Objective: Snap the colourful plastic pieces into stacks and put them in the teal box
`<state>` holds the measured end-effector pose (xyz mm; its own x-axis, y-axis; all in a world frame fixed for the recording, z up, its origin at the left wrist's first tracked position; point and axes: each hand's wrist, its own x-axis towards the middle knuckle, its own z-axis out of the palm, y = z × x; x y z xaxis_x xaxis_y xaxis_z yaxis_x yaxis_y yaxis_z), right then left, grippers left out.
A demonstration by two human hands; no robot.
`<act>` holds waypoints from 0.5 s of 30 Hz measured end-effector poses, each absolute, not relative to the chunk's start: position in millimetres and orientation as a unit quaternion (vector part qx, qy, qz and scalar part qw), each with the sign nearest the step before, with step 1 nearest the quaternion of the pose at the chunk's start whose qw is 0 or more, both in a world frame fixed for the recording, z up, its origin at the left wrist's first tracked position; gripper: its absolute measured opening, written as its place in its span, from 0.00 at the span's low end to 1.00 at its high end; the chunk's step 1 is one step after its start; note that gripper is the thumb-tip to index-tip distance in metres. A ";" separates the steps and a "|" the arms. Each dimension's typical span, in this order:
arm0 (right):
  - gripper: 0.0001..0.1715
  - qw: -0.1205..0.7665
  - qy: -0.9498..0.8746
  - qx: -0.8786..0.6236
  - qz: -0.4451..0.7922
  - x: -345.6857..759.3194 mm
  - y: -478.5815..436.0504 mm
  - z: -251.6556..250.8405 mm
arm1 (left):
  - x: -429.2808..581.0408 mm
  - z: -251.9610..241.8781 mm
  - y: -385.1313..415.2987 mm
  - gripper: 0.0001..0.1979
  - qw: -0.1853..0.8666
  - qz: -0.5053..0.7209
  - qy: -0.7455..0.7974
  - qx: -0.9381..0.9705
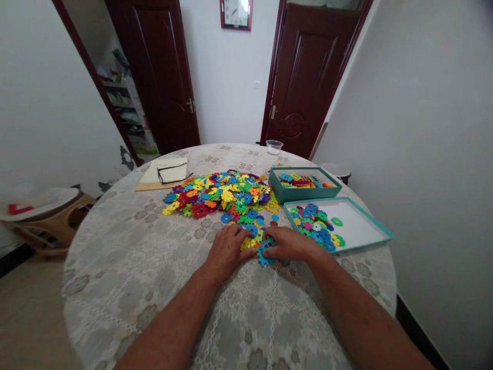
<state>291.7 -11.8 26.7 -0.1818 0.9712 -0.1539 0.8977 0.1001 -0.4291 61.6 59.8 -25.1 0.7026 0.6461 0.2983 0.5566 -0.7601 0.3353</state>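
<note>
My right hand (287, 243) is closed on a blue gear piece (265, 253) just above the tablecloth, its thumb and fingers at the piece's right side. To its left, my left hand (228, 248) rests over a few yellow pieces (246, 243), thumb and fingers apart, with the thumb tip close to the blue piece. Whether its fingertips touch the yellow pieces cannot be made out. Beyond both hands lies a big heap of colourful gear pieces (227, 192), with some blue and green ones trailing down towards my hands.
A teal box (304, 193) with colourful pieces stands right of the heap. In front of it lies its shallow lid (364, 226), holding more gears. Glasses (171, 173) lie on papers (148, 180) at the left. A clear bowl (274, 147) is near the far edge.
</note>
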 end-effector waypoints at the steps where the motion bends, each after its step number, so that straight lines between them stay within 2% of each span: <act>1: 0.19 0.080 -0.736 -0.637 0.215 291.9 -12.1 26.1 | 61.7 -24.3 58.8 0.20 0.110 0.202 0.331 0.915; 7: 0.18 0.060 -0.732 -0.635 0.238 296.1 -11.1 24.1 | 62.1 -18.0 54.2 0.18 0.113 0.191 0.343 0.913; 12: 0.16 0.075 -0.748 -0.602 0.269 297.6 -12.6 33.7 | 61.8 -17.8 54.3 0.17 0.110 0.194 0.340 0.914; 15: 0.18 0.095 -0.759 -0.574 0.293 298.1 -14.8 43.6 | 61.3 -19.2 55.4 0.17 0.116 0.199 0.338 0.913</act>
<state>298.1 -14.8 43.6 -0.3231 0.9268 -0.1914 0.8150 0.1697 -0.5541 61.3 55.4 -19.2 0.6933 0.6621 0.2846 0.5703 -0.7454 0.3451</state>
